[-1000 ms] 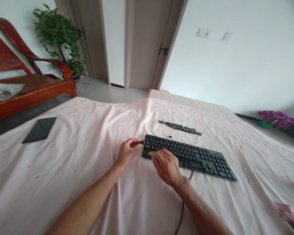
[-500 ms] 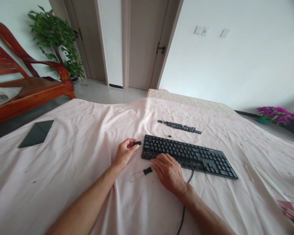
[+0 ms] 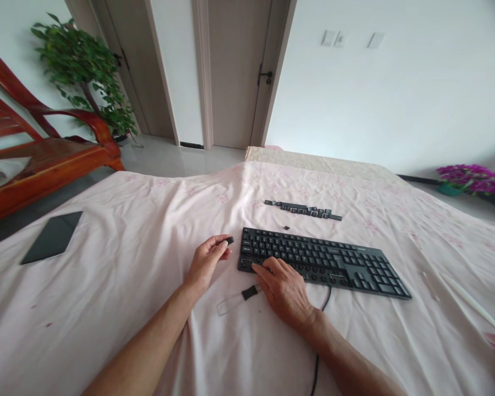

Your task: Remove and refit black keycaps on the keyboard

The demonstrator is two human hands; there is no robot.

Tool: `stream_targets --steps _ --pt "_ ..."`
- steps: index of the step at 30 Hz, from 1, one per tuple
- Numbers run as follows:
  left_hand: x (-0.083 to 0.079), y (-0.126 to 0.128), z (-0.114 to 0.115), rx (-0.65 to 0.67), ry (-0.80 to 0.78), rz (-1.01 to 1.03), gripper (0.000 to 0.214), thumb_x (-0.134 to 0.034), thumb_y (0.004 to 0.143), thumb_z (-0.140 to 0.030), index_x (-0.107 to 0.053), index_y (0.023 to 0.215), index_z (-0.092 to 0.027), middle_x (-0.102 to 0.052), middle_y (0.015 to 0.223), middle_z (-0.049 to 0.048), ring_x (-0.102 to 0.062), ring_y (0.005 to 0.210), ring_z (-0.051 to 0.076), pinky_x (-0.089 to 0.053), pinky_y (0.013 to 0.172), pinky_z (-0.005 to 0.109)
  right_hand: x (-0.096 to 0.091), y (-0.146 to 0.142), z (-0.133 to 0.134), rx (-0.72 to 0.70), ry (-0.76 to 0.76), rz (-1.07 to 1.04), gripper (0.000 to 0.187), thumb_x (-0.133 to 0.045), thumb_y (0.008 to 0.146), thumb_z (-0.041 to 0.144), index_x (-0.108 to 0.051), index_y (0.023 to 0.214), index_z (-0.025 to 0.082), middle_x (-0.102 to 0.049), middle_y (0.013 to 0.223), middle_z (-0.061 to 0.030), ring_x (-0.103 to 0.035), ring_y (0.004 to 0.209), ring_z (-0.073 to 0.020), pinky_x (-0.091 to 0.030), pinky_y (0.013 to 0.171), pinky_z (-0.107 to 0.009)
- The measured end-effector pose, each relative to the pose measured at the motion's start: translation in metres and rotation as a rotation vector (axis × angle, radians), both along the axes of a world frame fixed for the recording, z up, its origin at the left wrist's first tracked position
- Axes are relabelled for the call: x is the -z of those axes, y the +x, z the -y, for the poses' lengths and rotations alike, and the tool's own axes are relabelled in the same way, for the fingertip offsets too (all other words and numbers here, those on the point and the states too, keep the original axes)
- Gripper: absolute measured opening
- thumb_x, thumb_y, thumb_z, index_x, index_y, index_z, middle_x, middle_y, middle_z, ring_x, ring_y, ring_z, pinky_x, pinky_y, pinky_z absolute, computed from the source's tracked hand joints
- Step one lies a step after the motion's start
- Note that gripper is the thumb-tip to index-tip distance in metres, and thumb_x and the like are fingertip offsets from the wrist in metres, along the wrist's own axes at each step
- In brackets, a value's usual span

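A black keyboard (image 3: 334, 264) lies on a pink sheet (image 3: 127, 231) in front of me. My left hand (image 3: 208, 261) pinches a small black keycap (image 3: 230, 240) just left of the keyboard's left end. My right hand (image 3: 284, 289) rests with its fingers spread, fingertips on the keys at the keyboard's near left corner. A clear flat tool with a black tip (image 3: 237, 300) lies on the sheet just left of my right hand. Behind the keyboard sits a row of removed black keycaps (image 3: 303, 209), and one loose keycap (image 3: 286, 227) lies between them and the keyboard.
The keyboard's cable (image 3: 318, 352) runs toward me along my right forearm. A dark tablet (image 3: 51, 237) lies at the sheet's left. A red wooden chair (image 3: 45, 148) and a green plant (image 3: 86, 66) stand at the left, purple flowers (image 3: 472, 179) at the right.
My right hand let go of the clear tool, which now lies on the sheet, and its fingers rest on the keys. My left hand drew the keycap slightly away from the keyboard.
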State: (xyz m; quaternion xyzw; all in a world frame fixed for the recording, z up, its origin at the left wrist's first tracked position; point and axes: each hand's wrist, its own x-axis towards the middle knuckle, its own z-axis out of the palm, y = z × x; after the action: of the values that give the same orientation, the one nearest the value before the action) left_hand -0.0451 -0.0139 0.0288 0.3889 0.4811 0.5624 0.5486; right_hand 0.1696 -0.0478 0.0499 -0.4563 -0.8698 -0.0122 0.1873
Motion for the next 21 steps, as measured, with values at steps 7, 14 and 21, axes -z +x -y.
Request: stream_targets --steps 7,14,21 --pt "-0.001 0.001 -0.001 -0.036 -0.054 0.074 0.036 -0.069 0.073 -0.043 -0.067 0.097 -0.016 -0.065 0.085 0.0027 -0.06 0.073 0.01 -0.048 0.067 0.021 -0.001 0.0 -0.007 0.046 -0.048 -0.069 0.027 -0.046 0.094 0.026 -0.063 0.115 0.024 -0.06 0.087 -0.0041 -0.056 0.078 -0.0149 -0.042 0.069 -0.026" --pt "0.0 0.0 -0.004 -0.013 -0.063 0.088 0.032 -0.069 0.07 -0.04 -0.065 0.089 -0.014 -0.059 0.073 -0.0003 -0.049 0.056 0.005 -0.036 0.05 0.017 -0.006 -0.009 -0.017 0.075 -0.018 0.03 0.025 -0.047 0.092 0.024 -0.067 0.107 0.028 -0.058 0.081 -0.0022 -0.055 0.073 -0.0137 -0.037 0.063 -0.025" --pt "-0.006 0.002 -0.003 0.02 -0.047 0.012 0.029 -0.065 0.072 -0.037 -0.065 0.089 -0.014 -0.055 0.068 -0.0015 -0.047 0.054 0.006 -0.035 0.05 0.018 -0.002 -0.014 -0.016 0.095 -0.03 0.005 0.028 -0.046 0.092 0.023 -0.065 0.112 0.029 -0.058 0.079 -0.0013 -0.057 0.074 -0.013 -0.038 0.063 -0.023"
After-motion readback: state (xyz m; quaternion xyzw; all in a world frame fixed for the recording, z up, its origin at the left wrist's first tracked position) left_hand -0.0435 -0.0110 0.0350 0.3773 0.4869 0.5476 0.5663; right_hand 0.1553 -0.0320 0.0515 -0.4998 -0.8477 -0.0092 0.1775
